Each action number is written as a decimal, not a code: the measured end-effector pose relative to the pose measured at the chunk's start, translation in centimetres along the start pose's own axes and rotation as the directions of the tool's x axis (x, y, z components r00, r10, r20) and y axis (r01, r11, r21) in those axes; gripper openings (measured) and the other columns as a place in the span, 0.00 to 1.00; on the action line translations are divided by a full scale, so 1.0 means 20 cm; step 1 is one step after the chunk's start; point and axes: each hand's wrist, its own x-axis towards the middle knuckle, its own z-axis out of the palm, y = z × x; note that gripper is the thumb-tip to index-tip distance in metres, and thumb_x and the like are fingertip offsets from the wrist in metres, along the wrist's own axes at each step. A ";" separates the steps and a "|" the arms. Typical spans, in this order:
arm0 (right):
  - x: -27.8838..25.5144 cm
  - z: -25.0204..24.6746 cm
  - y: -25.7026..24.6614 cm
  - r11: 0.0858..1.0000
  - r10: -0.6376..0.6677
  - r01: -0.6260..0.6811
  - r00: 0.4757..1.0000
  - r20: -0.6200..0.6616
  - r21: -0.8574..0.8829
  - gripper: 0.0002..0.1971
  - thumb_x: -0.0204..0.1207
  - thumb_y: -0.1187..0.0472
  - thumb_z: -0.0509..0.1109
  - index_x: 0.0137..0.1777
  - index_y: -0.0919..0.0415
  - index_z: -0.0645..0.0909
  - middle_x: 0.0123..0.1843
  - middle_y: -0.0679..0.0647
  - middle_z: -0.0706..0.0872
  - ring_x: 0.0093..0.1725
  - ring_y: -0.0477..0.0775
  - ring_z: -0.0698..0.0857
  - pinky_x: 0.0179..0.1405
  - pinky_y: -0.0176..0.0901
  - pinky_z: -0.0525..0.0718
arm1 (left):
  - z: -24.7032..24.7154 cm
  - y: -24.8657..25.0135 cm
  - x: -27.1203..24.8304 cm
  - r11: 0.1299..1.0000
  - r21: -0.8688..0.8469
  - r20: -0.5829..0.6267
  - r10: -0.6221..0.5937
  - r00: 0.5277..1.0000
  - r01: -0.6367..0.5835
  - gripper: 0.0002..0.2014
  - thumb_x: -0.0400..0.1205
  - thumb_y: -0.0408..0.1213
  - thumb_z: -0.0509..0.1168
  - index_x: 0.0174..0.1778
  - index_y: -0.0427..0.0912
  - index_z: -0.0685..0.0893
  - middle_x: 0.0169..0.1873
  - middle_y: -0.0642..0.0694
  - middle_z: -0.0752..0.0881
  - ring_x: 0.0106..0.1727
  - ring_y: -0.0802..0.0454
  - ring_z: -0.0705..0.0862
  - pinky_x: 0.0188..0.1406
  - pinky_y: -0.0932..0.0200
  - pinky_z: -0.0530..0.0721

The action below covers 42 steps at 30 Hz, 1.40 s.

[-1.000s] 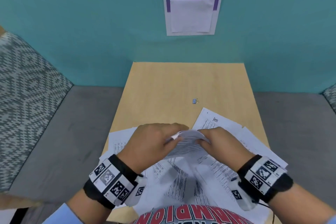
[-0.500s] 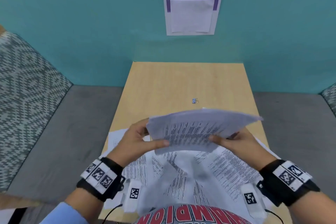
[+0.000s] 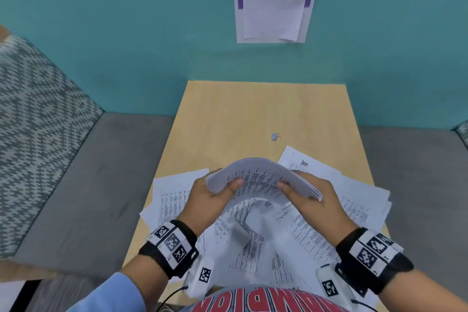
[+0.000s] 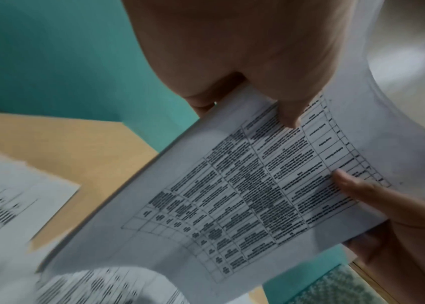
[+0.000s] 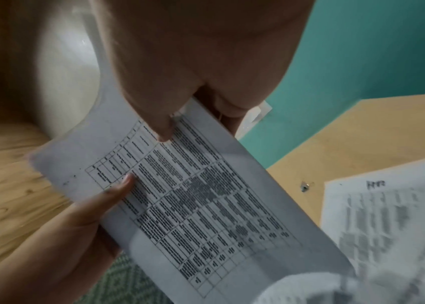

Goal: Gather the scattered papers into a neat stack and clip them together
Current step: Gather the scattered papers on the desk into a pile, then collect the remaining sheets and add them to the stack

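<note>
A teal wall (image 3: 126, 33) backs the wooden worktop (image 3: 240, 114). Your left hand (image 3: 205, 200) and right hand (image 3: 314, 200) each grasp one end of the sheaf of papers (image 3: 260, 180), thumbs on top, arched above the loose sheets (image 3: 255, 243). The head view alone shows the binder clip (image 3: 275, 137) beyond the sheaf, apart from your fingers; the wrist views show the sheaf's printed table (image 4: 253, 185).

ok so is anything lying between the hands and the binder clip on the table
Nothing visible blocks it. The binder clip sits alone on bare table, beyond the loose sheets. But the left hand and right hand both grip the bowed sheaf, so one must let go first.
</note>
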 end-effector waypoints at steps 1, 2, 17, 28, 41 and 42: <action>0.00 0.02 0.03 0.998 0.051 -0.050 0.999 0.019 -0.024 0.07 0.80 0.59 0.80 0.54 0.46 0.93 0.43 0.36 0.95 0.42 0.35 0.91 0.42 0.26 0.85 | 0.01 -0.04 -0.01 0.999 0.029 0.020 -0.029 0.999 0.028 0.09 0.82 0.41 0.79 0.56 0.60 0.93 0.52 0.52 0.97 0.56 0.59 0.95 0.58 0.60 0.92; 0.01 0.03 0.06 0.991 0.120 -0.117 0.992 0.037 -0.068 0.07 0.79 0.58 0.81 0.55 0.46 0.92 0.39 0.36 0.94 0.35 0.36 0.89 0.37 0.28 0.83 | 0.01 -0.09 -0.01 0.996 0.062 0.033 -0.061 0.998 0.059 0.09 0.81 0.44 0.80 0.56 0.60 0.93 0.53 0.50 0.97 0.57 0.55 0.95 0.60 0.55 0.93; 0.04 0.00 0.33 0.897 0.380 -0.336 0.919 0.110 -0.288 0.10 0.82 0.48 0.77 0.60 0.46 0.90 0.55 0.46 0.95 0.55 0.46 0.93 0.62 0.53 0.91 | -0.05 -0.33 0.00 0.947 0.272 0.017 -0.180 0.984 0.168 0.20 0.78 0.56 0.80 0.52 0.43 0.94 0.47 0.42 0.97 0.49 0.48 0.96 0.55 0.44 0.94; -0.19 -0.69 1.21 0.181 0.767 -0.887 0.397 -0.503 -0.424 0.60 0.34 0.01 0.43 0.28 0.63 0.74 0.48 0.67 0.81 0.48 0.65 0.85 0.46 0.54 0.78 | -0.53 -0.45 0.00 0.957 0.049 -0.361 -0.249 0.899 0.285 0.06 0.81 0.39 0.80 0.49 0.46 0.91 0.40 0.53 0.96 0.49 0.48 0.91 0.59 0.46 0.87; 0.16 -0.38 1.05 0.185 0.727 -0.930 0.348 -0.592 -0.318 0.60 0.57 0.35 0.89 0.76 0.76 0.66 0.72 0.73 0.77 0.72 0.72 0.78 0.70 0.65 0.81 | -0.56 -0.51 0.04 0.927 0.094 -0.372 -0.306 0.876 0.363 0.07 0.81 0.36 0.80 0.51 0.49 0.90 0.36 0.59 0.95 0.45 0.57 0.92 0.50 0.53 0.89; 0.18 -0.36 1.01 0.234 0.718 -0.933 0.354 -0.599 -0.271 0.60 0.57 0.43 0.92 0.78 0.76 0.63 0.72 0.74 0.77 0.72 0.74 0.79 0.70 0.67 0.82 | -0.56 -0.51 0.04 0.928 0.094 -0.368 -0.303 0.879 0.360 0.07 0.82 0.36 0.79 0.50 0.50 0.89 0.35 0.60 0.95 0.44 0.59 0.92 0.46 0.56 0.89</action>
